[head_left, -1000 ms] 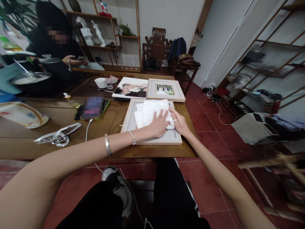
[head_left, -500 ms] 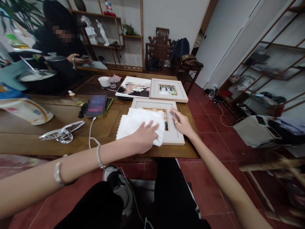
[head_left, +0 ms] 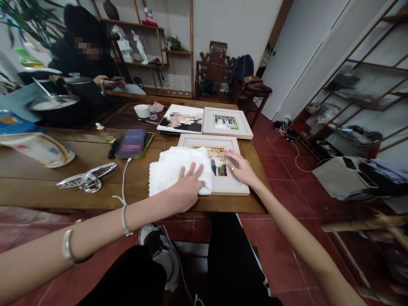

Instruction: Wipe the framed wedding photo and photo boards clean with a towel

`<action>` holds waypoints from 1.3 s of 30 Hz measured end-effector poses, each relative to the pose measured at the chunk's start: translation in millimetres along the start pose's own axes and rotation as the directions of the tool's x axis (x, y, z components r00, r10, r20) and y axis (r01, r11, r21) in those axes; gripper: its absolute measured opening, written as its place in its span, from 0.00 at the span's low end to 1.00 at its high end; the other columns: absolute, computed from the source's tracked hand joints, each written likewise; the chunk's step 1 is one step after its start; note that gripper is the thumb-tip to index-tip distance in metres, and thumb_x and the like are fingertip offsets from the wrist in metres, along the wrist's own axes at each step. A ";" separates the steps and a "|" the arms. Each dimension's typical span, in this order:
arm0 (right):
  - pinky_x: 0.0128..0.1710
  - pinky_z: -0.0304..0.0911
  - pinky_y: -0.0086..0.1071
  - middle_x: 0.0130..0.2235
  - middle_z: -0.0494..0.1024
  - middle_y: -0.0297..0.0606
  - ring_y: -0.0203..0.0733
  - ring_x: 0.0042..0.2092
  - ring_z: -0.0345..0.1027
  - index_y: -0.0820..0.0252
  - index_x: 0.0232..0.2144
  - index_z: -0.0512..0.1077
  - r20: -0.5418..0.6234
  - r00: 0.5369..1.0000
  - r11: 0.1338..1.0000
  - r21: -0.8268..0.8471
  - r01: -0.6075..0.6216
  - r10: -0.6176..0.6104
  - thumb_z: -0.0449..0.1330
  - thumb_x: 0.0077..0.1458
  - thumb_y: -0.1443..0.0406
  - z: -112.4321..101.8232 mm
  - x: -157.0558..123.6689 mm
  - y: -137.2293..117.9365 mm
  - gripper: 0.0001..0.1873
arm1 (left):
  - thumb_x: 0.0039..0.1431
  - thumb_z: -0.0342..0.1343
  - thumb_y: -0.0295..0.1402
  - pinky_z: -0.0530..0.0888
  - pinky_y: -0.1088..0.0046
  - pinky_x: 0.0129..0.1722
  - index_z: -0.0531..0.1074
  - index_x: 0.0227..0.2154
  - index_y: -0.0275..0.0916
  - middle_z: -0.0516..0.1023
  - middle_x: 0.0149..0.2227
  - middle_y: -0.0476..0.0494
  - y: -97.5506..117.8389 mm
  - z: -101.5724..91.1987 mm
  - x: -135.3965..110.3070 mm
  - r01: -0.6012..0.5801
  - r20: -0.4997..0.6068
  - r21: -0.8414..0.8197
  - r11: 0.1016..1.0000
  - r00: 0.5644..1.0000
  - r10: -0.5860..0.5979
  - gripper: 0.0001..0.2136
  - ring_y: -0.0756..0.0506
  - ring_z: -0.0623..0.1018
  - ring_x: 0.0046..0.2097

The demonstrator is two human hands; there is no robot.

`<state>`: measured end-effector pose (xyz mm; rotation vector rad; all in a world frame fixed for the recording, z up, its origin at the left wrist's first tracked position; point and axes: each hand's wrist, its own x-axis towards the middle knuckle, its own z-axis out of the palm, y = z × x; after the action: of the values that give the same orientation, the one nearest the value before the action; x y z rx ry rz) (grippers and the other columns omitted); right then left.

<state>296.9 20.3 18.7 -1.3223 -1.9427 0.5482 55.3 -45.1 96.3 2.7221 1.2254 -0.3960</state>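
Note:
A pale wooden picture frame (head_left: 237,187) lies flat near the table's front edge, with a photo in its middle. Over its left part is spread a folded white cloth (head_left: 174,168), which also reaches onto the table. My left hand (head_left: 188,187) rests on the cloth with fingers spread, palm down, pressing on it. On the frame's right side lies my right hand (head_left: 241,169), its fingers stretched toward the photo and a ring on one finger. Behind this frame lie a second pale picture frame (head_left: 244,128) and a large photo print (head_left: 181,119).
On the wooden table (head_left: 127,185) are a silver hair clip (head_left: 89,178), a phone (head_left: 132,143) with a white cable, a dropper bottle (head_left: 103,129), a white cup (head_left: 142,111) and a black pot (head_left: 84,91). Across the table sits a person (head_left: 84,59) holding a phone.
My left hand has slid the cloth leftward, uncovering more of the photo. My right hand has shifted slightly inward over the frame's right side. The whole view has tilted a little.

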 end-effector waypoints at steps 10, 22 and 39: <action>0.66 0.47 0.52 0.63 0.65 0.41 0.46 0.68 0.49 0.52 0.56 0.69 0.095 0.995 0.995 -0.091 0.049 -0.040 0.53 0.62 0.63 -0.7 -1.3 8.4 0.21 | 0.56 0.47 0.20 0.54 0.48 0.64 0.72 0.50 0.29 0.52 0.67 0.25 -42.7 11.7 63.7 0.094 -0.265 0.110 0.990 0.962 -0.062 0.19 0.31 0.52 0.68; 0.66 0.50 0.47 0.60 0.70 0.40 0.45 0.64 0.57 0.56 0.54 0.71 0.024 0.999 0.998 -0.062 0.033 -0.031 0.51 0.57 0.71 -0.4 1.8 11.4 0.24 | 0.53 0.43 0.12 0.55 0.47 0.63 0.72 0.47 0.29 0.48 0.68 0.24 -55.9 12.0 76.1 0.089 -0.234 0.134 0.987 0.971 -0.056 0.22 0.30 0.47 0.69; 0.66 0.50 0.47 0.60 0.69 0.42 0.45 0.64 0.57 0.61 0.56 0.70 0.031 0.997 0.995 -0.070 0.068 -0.066 0.46 0.48 0.79 -2.4 1.0 12.7 0.34 | 0.50 0.43 0.12 0.55 0.43 0.62 0.68 0.52 0.27 0.47 0.68 0.23 -76.0 7.1 64.5 0.197 -0.291 0.061 0.979 0.941 -0.171 0.25 0.28 0.48 0.68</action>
<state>306.3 26.0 11.9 -1.2940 -2.0386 0.4715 38.1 49.7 70.0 2.8226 1.5783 -0.0766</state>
